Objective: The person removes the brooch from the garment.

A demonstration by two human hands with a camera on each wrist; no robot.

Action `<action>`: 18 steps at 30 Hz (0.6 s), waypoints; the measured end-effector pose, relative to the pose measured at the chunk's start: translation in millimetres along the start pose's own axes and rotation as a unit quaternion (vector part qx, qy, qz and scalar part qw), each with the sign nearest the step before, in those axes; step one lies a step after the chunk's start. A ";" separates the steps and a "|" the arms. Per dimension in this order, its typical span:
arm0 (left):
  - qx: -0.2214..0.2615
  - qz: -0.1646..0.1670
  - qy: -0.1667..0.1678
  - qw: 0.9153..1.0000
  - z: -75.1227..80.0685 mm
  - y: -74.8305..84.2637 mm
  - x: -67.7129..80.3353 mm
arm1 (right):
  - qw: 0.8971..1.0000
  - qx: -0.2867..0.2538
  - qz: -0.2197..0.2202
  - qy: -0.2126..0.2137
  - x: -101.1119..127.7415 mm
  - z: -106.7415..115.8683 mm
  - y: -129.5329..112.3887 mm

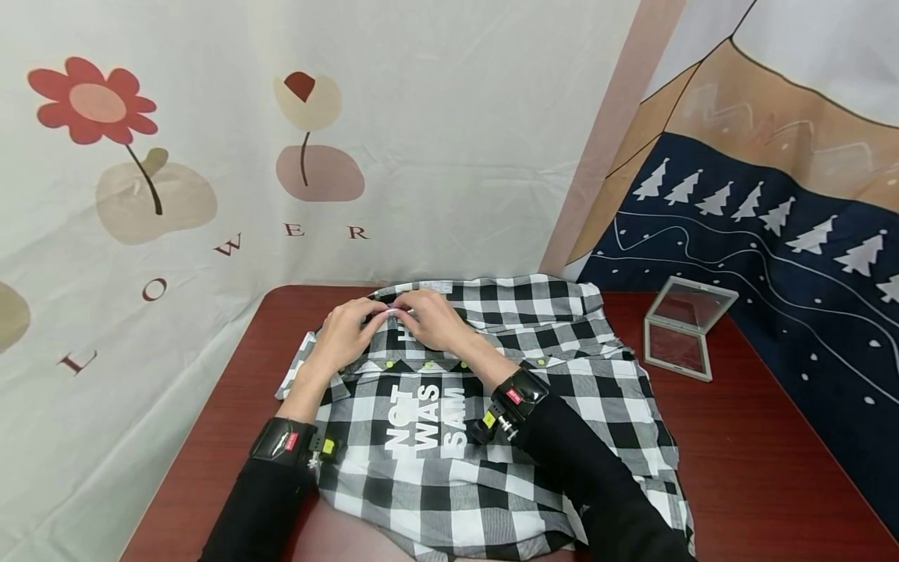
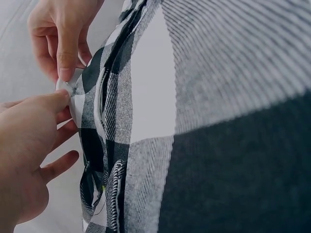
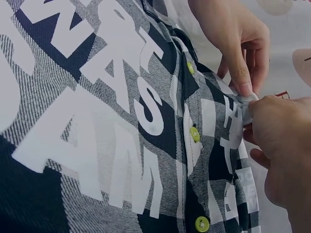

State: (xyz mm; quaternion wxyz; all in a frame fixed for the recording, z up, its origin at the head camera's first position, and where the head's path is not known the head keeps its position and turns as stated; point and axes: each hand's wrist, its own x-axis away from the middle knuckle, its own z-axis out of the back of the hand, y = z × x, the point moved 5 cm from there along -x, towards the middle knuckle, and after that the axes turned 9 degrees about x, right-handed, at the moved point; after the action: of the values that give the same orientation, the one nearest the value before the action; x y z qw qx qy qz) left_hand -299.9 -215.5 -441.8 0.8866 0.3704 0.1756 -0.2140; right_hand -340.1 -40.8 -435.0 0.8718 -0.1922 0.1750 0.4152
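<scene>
Cropped black sleeves (image 1: 256,503), checked shirt (image 1: 600,398), lettering (image 1: 403,333) partly covered

In white capitals, the words NOT (image 1: 402,421), WAS (image 1: 426,417) and SAM (image 1: 453,421) are being displayed sideways on the black-and-white checked shirt (image 1: 492,499); beyond its button row (image 1: 429,364), a letter H (image 1: 403,334) is being shown. On the pale flower-printed cloth (image 1: 456,156), L (image 1: 76,362), O (image 1: 154,289), W (image 1: 228,245), E (image 1: 294,230), R (image 1: 358,232) are being spaced along a curve. The wristbands' red labels (image 1: 291,442) are being seen too small to read.
</scene>
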 end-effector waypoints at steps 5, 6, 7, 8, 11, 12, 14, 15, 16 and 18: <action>0.015 -0.002 0.004 1.000 0.2 -0.8 1.3 | 1.000 -0.019 -0.007 0.015 1.9 -1.8 0.4; 0.018 -0.002 0.004 1.000 0.3 -0.9 1.5 | 0.999 -0.027 -0.010 0.018 2.4 -2.4 0.8; 0.022 -0.002 0.005 1.000 0.4 -1.1 1.7 | 0.999 -0.035 -0.014 0.021 2.9 -3.1 1.3; 0.025 -0.002 0.005 1.000 0.5 -1.3 1.9 | 0.999 -0.045 -0.020 0.023 3.4 -3.6 1.8; 0.034 0.003 0.006 0.999 0.5 -2.6 2.4 | 0.996 -0.076 -0.042 0.035 5.7 -5.5 4.1; 0.037 0.006 0.007 0.999 0.4 -3.2 2.6 | 0.994 -0.086 -0.051 0.039 6.5 -6.3 4.8; 0.043 0.008 0.010 0.999 0.1 -4.6 3.0 | 0.991 -0.104 -0.067 0.049 8.0 -8.0 6.3; 0.047 0.010 0.011 0.999 -0.1 -5.4 3.2 | 0.989 -0.112 -0.075 0.053 8.8 -9.0 6.9; 0.049 0.012 0.013 0.999 -0.4 -6.2 3.4 | 0.988 -0.121 -0.083 0.058 9.3 -9.9 7.3; 0.054 0.016 0.018 0.998 -0.7 -8.0 4.1 | 0.984 -0.135 -0.099 0.066 10.5 -12.0 8.3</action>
State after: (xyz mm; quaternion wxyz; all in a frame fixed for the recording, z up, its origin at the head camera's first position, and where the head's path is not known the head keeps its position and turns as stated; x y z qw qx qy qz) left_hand -300.6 -221.1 -448.8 0.8652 0.4245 0.1738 -0.2024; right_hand -342.1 -34.8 -451.9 0.8610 -0.3520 0.1548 0.3330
